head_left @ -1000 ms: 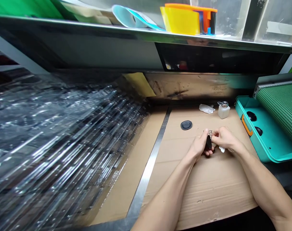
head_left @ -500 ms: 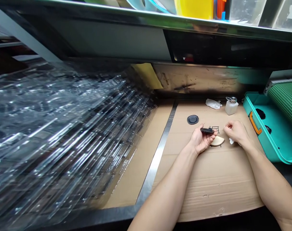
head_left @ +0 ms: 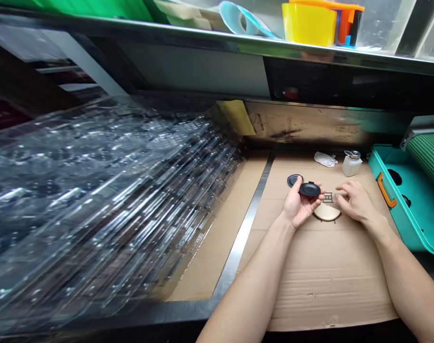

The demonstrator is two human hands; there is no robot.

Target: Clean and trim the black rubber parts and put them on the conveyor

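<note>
In the head view, a cream-coloured half-round piece point(head_left: 327, 213) is seen lying on the brown cardboard point(head_left: 327, 271), and all else can be placed from it. Just beyond it and to its left, a black disc point(head_left: 310, 189) is held above the cardboard by the left hand point(head_left: 298, 207). The palm is turned up; the disc is pinched at its edge, with the thumb on the left side and the fingers on the right and below.

To the right of the cream-coloured piece, the right hand point(head_left: 356, 201) is held palm down — its fingers loosely bent, thumb and forefinger parted. Whether anything is tucked under the palm cannot be told.

Beyond the piece, a printed mark point(head_left: 328, 197) is shown on the cardboard; farther back and to the left, a second black disc point(head_left: 293, 180) is partly covered by the left thumb. Well behind the piece, a crumpled white cloth point(head_left: 325, 159) and a white bottle point(head_left: 351, 165) are set near each other. To its far right stands a teal tray point(head_left: 429, 209); to its far left, clear plastic sheets point(head_left: 131, 214) are piled — blurred.
</note>
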